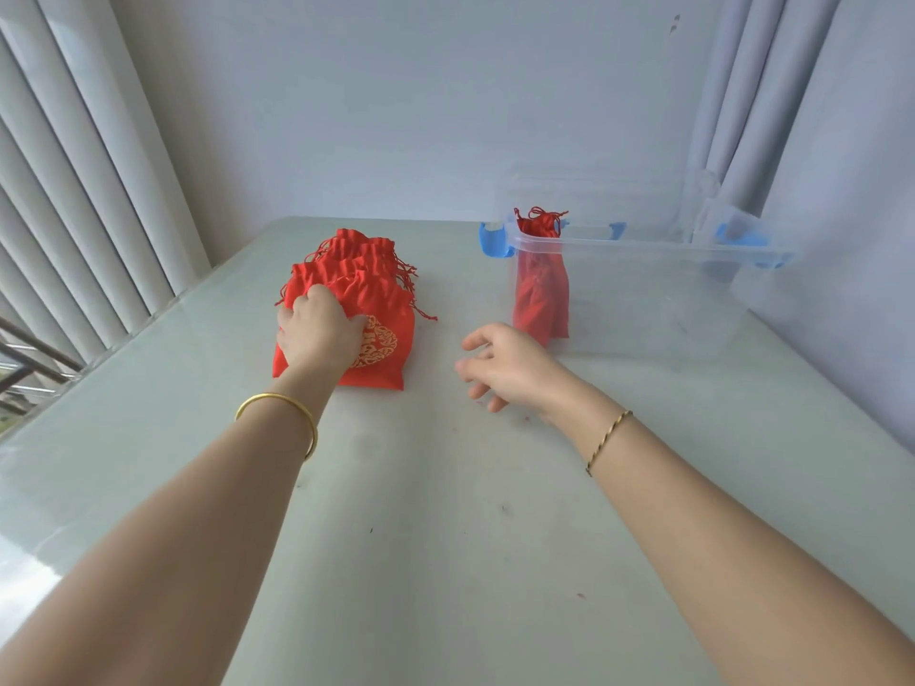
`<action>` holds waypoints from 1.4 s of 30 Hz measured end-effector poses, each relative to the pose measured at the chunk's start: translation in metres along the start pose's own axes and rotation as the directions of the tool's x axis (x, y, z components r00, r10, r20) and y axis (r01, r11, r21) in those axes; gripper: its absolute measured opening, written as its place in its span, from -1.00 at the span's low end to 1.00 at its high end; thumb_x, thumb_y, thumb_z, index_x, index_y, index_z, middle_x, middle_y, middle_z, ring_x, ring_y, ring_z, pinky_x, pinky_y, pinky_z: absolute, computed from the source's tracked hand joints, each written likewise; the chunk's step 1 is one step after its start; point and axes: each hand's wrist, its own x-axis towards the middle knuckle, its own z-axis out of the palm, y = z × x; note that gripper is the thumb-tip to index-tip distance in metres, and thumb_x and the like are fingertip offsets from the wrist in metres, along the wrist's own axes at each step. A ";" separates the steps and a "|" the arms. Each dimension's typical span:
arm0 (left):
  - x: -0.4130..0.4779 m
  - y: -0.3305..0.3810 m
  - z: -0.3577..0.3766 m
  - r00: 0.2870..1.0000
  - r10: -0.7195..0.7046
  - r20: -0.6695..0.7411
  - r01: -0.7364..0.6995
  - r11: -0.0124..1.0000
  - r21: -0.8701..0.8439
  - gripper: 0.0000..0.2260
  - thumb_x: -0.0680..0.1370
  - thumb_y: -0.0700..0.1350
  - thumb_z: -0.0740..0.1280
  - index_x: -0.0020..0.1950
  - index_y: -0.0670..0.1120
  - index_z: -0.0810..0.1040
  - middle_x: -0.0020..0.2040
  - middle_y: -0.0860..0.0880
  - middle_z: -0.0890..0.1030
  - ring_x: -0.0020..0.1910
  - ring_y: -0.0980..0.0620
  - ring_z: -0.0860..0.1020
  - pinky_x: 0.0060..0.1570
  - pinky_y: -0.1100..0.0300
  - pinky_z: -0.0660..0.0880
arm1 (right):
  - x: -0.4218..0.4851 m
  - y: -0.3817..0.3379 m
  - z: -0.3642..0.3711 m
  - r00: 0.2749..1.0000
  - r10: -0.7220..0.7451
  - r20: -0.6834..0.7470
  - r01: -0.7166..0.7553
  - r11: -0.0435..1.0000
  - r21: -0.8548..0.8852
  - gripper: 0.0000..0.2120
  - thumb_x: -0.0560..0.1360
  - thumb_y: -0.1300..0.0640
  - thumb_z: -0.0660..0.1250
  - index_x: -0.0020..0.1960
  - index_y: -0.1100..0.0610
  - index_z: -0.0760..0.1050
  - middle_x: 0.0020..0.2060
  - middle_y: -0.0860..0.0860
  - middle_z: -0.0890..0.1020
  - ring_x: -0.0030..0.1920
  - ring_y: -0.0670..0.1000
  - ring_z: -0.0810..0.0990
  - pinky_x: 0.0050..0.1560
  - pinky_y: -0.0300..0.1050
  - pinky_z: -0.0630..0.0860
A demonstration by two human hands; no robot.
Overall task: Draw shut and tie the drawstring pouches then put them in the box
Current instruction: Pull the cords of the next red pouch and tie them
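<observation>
Fingers (pixel 313 295) on pouches (pixel 383 304); one in box (pixel 643 249)

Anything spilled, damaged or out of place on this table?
Nothing stands out. The left hand grips the top of the pouch pile, one tied pouch stands in the clear box, and the right hand is empty.
</observation>
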 end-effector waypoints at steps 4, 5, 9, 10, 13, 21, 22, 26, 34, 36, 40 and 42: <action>-0.012 0.017 -0.005 0.986 0.143 0.086 -0.106 0.934 -0.340 -0.87 0.50 -0.18 0.32 0.03 -0.14 0.55 -0.07 -0.13 0.59 0.01 -0.19 0.57 0.02 -0.01 0.51 | -0.004 0.010 -0.005 0.998 -0.002 -0.058 0.003 1.000 0.025 -0.62 0.50 0.17 0.27 0.30 0.18 0.32 -0.17 0.06 0.50 -0.14 0.16 0.61 -0.28 0.03 0.54; -0.019 0.023 -0.009 0.969 0.188 0.161 -0.090 0.873 -0.479 -0.93 0.49 -0.23 0.32 -0.07 -0.11 0.56 -0.15 -0.11 0.58 -0.11 -0.14 0.59 -0.07 0.05 0.54 | -0.005 0.012 -0.007 0.997 0.000 -0.080 0.003 0.999 0.035 -0.61 0.50 0.16 0.28 0.30 0.15 0.31 -0.16 0.05 0.50 -0.11 0.21 0.62 -0.22 0.12 0.56; -0.052 0.045 -0.020 0.783 0.426 0.454 0.098 0.636 -0.766 -0.87 0.54 -0.29 0.27 -0.11 -0.07 0.52 -0.17 -0.06 0.57 -0.17 0.02 0.55 -0.02 0.14 0.46 | -0.012 0.013 -0.025 0.970 -0.106 -0.218 0.139 0.980 0.139 -0.72 0.42 0.31 0.31 0.02 -0.01 0.41 -0.03 0.11 0.55 -0.20 0.03 0.58 -0.40 -0.15 0.51; -0.059 0.049 -0.020 0.737 0.477 0.480 0.103 0.622 -0.776 -0.88 0.54 -0.30 0.26 -0.06 -0.10 0.52 -0.13 -0.07 0.56 -0.11 0.01 0.53 0.03 0.12 0.43 | -0.015 0.012 -0.033 0.958 -0.115 -0.262 0.168 0.967 0.190 -0.69 0.39 0.37 0.30 -0.04 -0.02 0.39 -0.07 0.08 0.56 -0.22 -0.01 0.57 -0.40 -0.21 0.48; -0.074 0.059 -0.013 0.684 0.530 0.501 0.096 0.616 -0.782 -0.89 0.53 -0.32 0.27 -0.03 -0.15 0.50 -0.13 -0.05 0.54 -0.13 0.06 0.51 0.00 0.16 0.41 | -0.023 0.012 -0.057 0.954 -0.050 -0.296 0.169 0.903 0.395 -0.53 0.37 0.39 0.28 0.16 -0.03 0.38 -0.11 0.04 0.55 -0.22 -0.05 0.54 -0.29 -0.20 0.45; -0.085 0.073 -0.010 0.732 0.542 0.413 0.170 0.441 -0.881 -0.85 0.53 -0.18 0.30 0.05 0.01 0.56 -0.18 0.11 0.61 -0.20 0.16 0.55 -0.04 0.13 0.30 | -0.030 0.013 -0.077 0.974 -0.087 -0.210 0.182 0.852 0.491 -0.69 0.42 0.40 0.28 0.05 0.07 0.52 -0.21 0.00 0.59 -0.28 -0.07 0.55 -0.25 -0.22 0.47; -0.084 0.074 -0.011 0.754 0.532 0.385 0.158 0.421 -0.893 -0.85 0.54 -0.16 0.29 0.07 -0.01 0.56 -0.17 0.09 0.60 -0.18 0.13 0.54 -0.03 0.10 0.29 | -0.029 0.012 -0.078 0.976 -0.082 -0.200 0.174 0.847 0.503 -0.72 0.43 0.38 0.27 0.04 0.08 0.53 -0.21 0.01 0.59 -0.27 -0.05 0.53 -0.24 -0.20 0.46; -0.081 0.077 -0.011 0.789 0.514 0.338 0.112 0.420 -0.900 -0.88 0.56 -0.17 0.26 -0.01 -0.02 0.58 -0.22 0.09 0.61 -0.23 0.15 0.51 -0.16 0.15 0.26 | -0.031 0.011 -0.090 0.981 -0.088 -0.172 0.170 0.820 0.547 -0.88 0.52 0.20 0.25 0.00 0.13 0.55 -0.25 0.00 0.59 -0.31 -0.04 0.55 -0.26 -0.19 0.50; -0.075 0.074 -0.016 0.812 0.501 0.300 0.046 0.457 -0.888 -0.85 0.56 -0.16 0.26 -0.14 -0.04 0.60 -0.26 0.07 0.63 -0.27 0.16 0.54 -0.24 0.26 0.33 | -0.032 0.016 -0.104 0.946 -0.062 -0.317 0.211 0.861 0.463 -0.82 0.57 0.19 0.22 -0.13 0.17 0.56 -0.29 0.07 0.60 -0.35 -0.05 0.57 -0.39 -0.30 0.51; -0.073 0.072 -0.018 0.826 0.493 0.274 0.003 0.482 -0.876 -0.82 0.58 -0.11 0.24 -0.14 -0.06 0.60 -0.23 0.04 0.64 -0.26 0.15 0.56 -0.26 0.30 0.37 | -0.031 0.016 -0.104 0.934 -0.054 -0.352 0.231 0.846 0.481 -0.84 0.55 0.23 0.24 -0.15 0.19 0.56 -0.32 0.08 0.59 -0.40 -0.09 0.56 -0.39 -0.31 0.52; -0.069 0.068 -0.023 0.863 0.446 0.237 -0.034 0.519 -0.854 -0.77 0.60 -0.05 0.21 -0.13 -0.05 0.62 -0.26 0.04 0.62 -0.28 0.14 0.55 -0.26 0.30 0.39 | -0.032 0.016 -0.106 0.914 -0.062 -0.401 0.258 0.853 0.454 -0.88 0.51 0.31 0.28 -0.17 0.20 0.54 -0.33 0.13 0.59 -0.45 -0.12 0.59 -0.39 -0.29 0.56; -0.067 0.067 -0.025 0.886 0.415 0.208 -0.065 0.554 -0.830 -0.79 0.59 -0.07 0.24 -0.13 -0.05 0.64 -0.28 0.04 0.62 -0.31 0.16 0.55 -0.23 0.27 0.41 | -0.033 0.016 -0.108 0.911 -0.085 -0.404 0.268 0.865 0.423 -0.88 0.51 0.36 0.26 -0.17 0.22 0.51 -0.32 0.17 0.59 -0.45 -0.10 0.61 -0.36 -0.26 0.59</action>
